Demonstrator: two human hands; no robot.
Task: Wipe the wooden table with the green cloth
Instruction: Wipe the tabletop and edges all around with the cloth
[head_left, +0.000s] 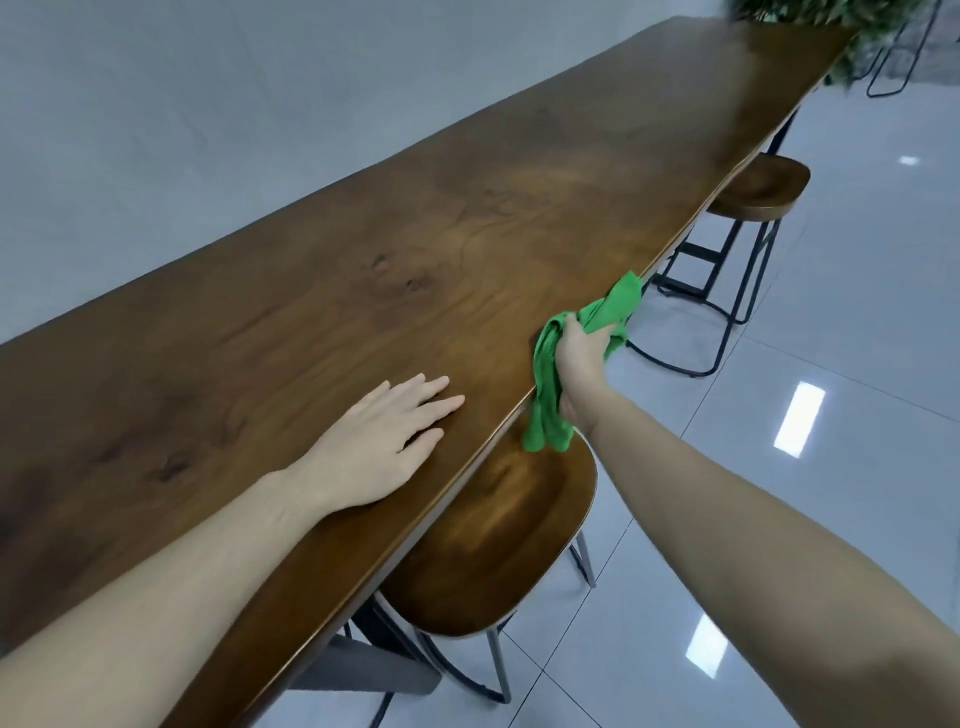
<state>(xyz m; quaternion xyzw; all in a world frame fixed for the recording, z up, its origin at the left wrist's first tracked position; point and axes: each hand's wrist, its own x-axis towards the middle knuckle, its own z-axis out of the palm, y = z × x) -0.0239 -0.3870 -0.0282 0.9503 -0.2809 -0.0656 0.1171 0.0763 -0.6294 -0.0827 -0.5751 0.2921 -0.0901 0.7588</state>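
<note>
A long dark wooden table (395, 249) runs from the lower left to the upper right along a pale wall. My right hand (582, 364) grips a bunched green cloth (550, 374) at the table's near edge. Part of the cloth lies on the tabletop and part hangs down over the edge. My left hand (384, 441) rests flat on the tabletop with its fingers spread, a short way left of the cloth.
A wooden stool (498, 540) with metal legs stands tucked under the edge right below the cloth. A second stool (758, 192) stands farther along. A leafy plant (810, 15) sits at the table's far end. Glossy white tiles (831, 364) cover the floor to the right.
</note>
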